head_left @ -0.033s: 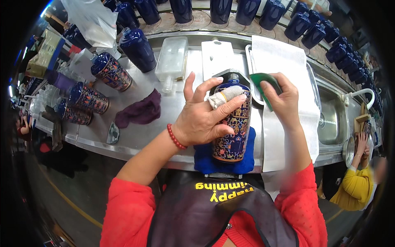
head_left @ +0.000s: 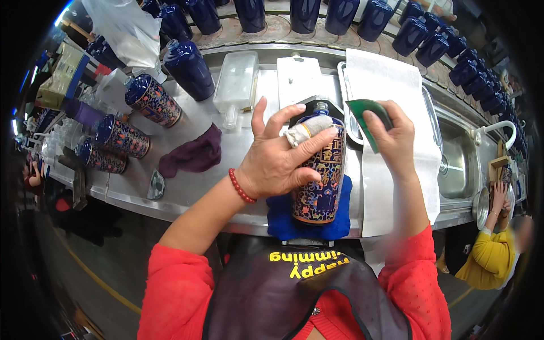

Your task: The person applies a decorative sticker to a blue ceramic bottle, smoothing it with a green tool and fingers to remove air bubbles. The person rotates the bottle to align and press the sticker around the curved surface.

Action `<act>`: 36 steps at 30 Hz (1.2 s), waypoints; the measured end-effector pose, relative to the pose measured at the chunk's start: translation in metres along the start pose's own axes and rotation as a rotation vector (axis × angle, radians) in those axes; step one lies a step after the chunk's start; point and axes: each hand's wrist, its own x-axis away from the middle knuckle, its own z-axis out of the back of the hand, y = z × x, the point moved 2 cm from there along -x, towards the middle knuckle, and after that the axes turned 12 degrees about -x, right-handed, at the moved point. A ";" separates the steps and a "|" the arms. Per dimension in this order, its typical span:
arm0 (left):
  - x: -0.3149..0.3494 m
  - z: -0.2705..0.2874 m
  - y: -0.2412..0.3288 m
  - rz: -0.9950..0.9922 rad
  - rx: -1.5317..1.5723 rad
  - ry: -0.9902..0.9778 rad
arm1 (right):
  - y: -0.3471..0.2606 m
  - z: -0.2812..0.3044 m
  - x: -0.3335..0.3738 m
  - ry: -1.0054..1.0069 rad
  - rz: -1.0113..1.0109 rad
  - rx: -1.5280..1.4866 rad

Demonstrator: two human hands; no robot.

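A dark blue bottle [head_left: 317,198] with a colourful floral pattern and gold characters lies neck away from me, on a blue cloth [head_left: 280,218] at the counter's near edge. My left hand [head_left: 275,156] rests on it with fingers spread; white cloth wraps one finger, and the thumb and index finger stretch across the bottle's patterned face. Right of the bottle neck, my right hand [head_left: 391,133] pinches a thin, curved green scraper [head_left: 361,116] between thumb and fingers. The scraper is held apart from the bottle, above the tray edge.
A purple cloth [head_left: 192,153], a clear glass bottle [head_left: 235,79] and patterned bottles [head_left: 152,101] occupy the left counter. White paper [head_left: 391,198] covers a tray on the right, beside a sink [head_left: 458,170]. Plain blue bottles [head_left: 252,14] line the back. Another person's yellow sleeve [head_left: 486,258] shows far right.
The green scraper and my right hand have shifted very slightly to the right. My left thumb and index finger have slid a little left and away from me on the bottle.
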 end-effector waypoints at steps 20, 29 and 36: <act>-0.026 -0.011 -0.019 0.143 0.335 0.068 | 0.013 -0.007 0.010 0.014 -0.194 -0.267; -0.019 -0.035 -0.018 0.654 0.739 -0.050 | 0.028 -0.014 -0.001 -0.146 -0.333 -0.622; -0.013 -0.043 -0.022 0.707 1.027 -0.124 | 0.018 -0.014 -0.017 -0.130 -0.299 -0.503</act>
